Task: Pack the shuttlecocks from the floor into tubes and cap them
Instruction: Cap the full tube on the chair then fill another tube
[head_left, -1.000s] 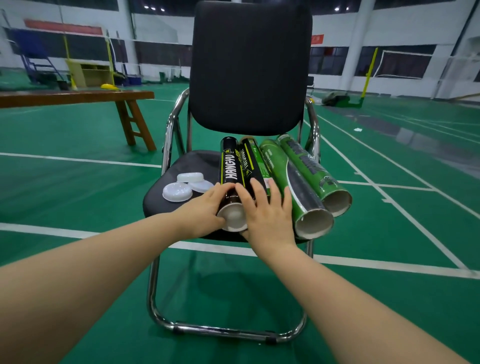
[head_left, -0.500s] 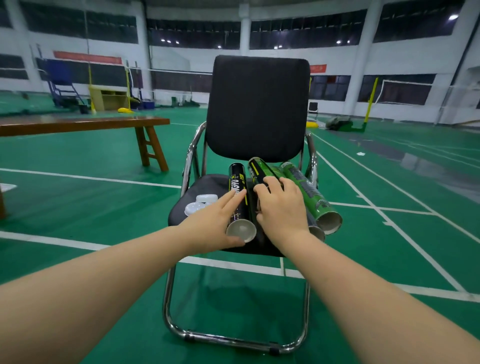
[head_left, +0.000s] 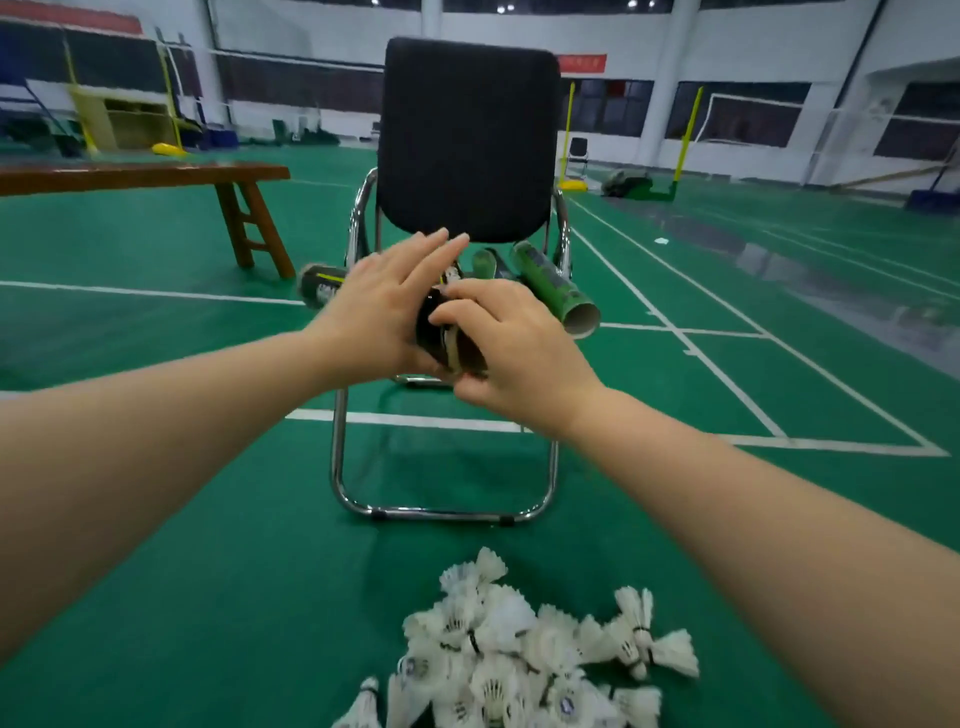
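A black shuttlecock tube (head_left: 318, 285) is lifted off the black chair (head_left: 467, 140) and lies crosswise in the air in front of the seat. My left hand (head_left: 379, 306) holds it at its middle, palm against it, fingers stretched toward the backrest. My right hand (head_left: 511, 345) pinches the tube's open right end with curled fingers. Whether a second black tube is behind my hands is hidden. Two green tubes (head_left: 556, 291) remain on the seat, their open ends toward me. A pile of white shuttlecocks (head_left: 519, 649) lies on the green floor near me.
The chair's chrome frame (head_left: 441, 512) stands between me and the court lines. A wooden bench (head_left: 156, 174) is at the left. Net posts and yellow bases stand far back. The seat and its white caps are hidden behind my hands.
My hands have lifted a black tube off the seat and turned it crosswise. My view has pulled back and tilted down, bringing the shuttlecock pile into sight.
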